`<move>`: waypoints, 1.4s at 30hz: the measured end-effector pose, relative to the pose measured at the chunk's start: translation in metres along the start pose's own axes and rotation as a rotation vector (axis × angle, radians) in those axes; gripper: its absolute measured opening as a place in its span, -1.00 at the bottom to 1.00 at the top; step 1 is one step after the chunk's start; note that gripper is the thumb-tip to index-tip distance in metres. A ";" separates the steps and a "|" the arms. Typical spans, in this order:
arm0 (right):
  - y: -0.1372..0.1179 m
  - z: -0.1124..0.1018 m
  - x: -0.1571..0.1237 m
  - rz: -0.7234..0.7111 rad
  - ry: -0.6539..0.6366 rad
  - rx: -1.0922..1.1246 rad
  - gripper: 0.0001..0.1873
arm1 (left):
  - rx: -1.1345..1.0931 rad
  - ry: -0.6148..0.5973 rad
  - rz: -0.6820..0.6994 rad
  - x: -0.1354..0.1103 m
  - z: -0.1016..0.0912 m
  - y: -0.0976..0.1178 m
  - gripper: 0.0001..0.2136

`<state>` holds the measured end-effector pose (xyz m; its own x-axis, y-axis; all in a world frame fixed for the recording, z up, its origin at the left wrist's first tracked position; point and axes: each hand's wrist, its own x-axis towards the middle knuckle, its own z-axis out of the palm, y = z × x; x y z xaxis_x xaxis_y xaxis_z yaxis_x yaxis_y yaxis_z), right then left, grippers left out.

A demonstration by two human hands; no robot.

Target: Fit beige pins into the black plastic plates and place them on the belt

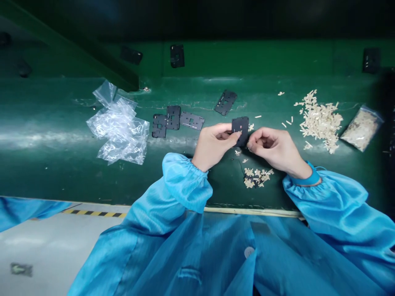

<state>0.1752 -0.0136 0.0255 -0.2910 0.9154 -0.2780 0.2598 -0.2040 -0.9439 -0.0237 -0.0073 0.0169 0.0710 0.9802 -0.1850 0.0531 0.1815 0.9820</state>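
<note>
My left hand [213, 144] grips a flat black plastic plate [241, 125] with small cut-outs, its thumb lying across the front. At the plate's lower right edge, my right hand [273, 149] is closed in a pinch; whatever sits between its fingertips is too small to make out. Below the hands lies a little heap of cream-coloured pieces [256, 177] mixed with dark bits. Similar black plates [191, 121] rest left of my left hand, and one more plate [226, 102] lies just beyond it.
Clear plastic bags [120, 127] are piled on the left of the green table [70, 172]. To the right are a large heap of cream pieces [322, 119] and a filled zip bag [362, 127]. More black parts [177, 56] lie further back. Another person's blue sleeve [27, 210] shows at left.
</note>
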 end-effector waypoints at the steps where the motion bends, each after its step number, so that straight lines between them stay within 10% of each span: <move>1: 0.000 0.000 0.000 0.002 -0.005 -0.002 -0.82 | 0.000 -0.001 0.005 0.000 0.000 0.000 -0.81; 42: -0.001 0.003 0.001 0.013 0.063 0.074 -0.80 | -0.135 -0.019 -0.044 -0.002 -0.003 0.000 -0.79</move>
<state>0.1716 -0.0136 0.0259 -0.2287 0.9321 -0.2810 0.1936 -0.2393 -0.9514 -0.0272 -0.0086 0.0173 0.0905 0.9696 -0.2273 -0.0780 0.2344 0.9690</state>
